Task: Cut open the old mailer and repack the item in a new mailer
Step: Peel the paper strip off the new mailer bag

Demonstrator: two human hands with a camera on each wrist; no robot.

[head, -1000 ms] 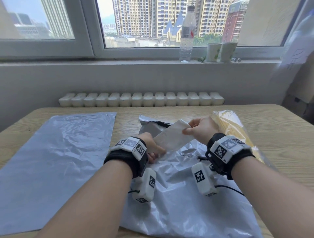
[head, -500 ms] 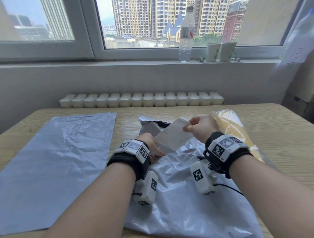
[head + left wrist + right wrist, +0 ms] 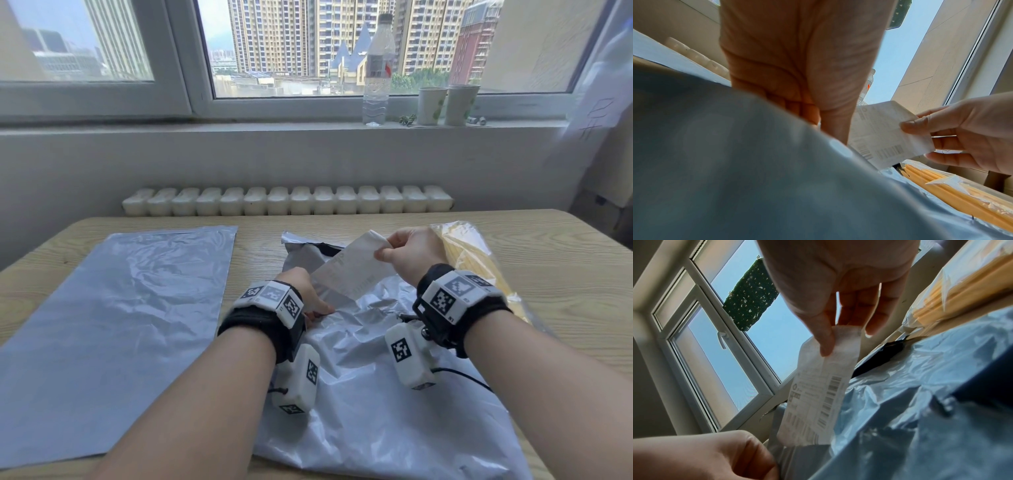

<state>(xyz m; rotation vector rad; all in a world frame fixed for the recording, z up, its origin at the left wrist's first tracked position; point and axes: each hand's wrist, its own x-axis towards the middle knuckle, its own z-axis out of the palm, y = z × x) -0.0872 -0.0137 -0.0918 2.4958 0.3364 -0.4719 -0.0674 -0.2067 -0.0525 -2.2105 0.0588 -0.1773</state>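
The crumpled grey old mailer (image 3: 376, 411) lies on the table in front of me. A white shipping label (image 3: 352, 270) rises from it at a slant, its lower end still stuck to the plastic. My right hand (image 3: 407, 253) pinches the label's (image 3: 818, 394) upper end between thumb and fingers. My left hand (image 3: 305, 291) grips the mailer (image 3: 910, 394) with curled fingers just beside the label's (image 3: 879, 133) base. The item (image 3: 469, 260), yellow sheets in a clear bag, lies to the right of my right hand. A flat grey new mailer (image 3: 113, 325) lies on the left.
The wooden table (image 3: 565, 281) ends near a wall with a white radiator (image 3: 287, 200). On the window sill stand a water bottle (image 3: 376, 68) and two paper cups (image 3: 445, 104). The old mailer's open black-lined mouth (image 3: 329, 248) faces the wall.
My right hand has risen a little and drawn the label's free end up and away from the mailer. My left hand has stayed by the label's base.
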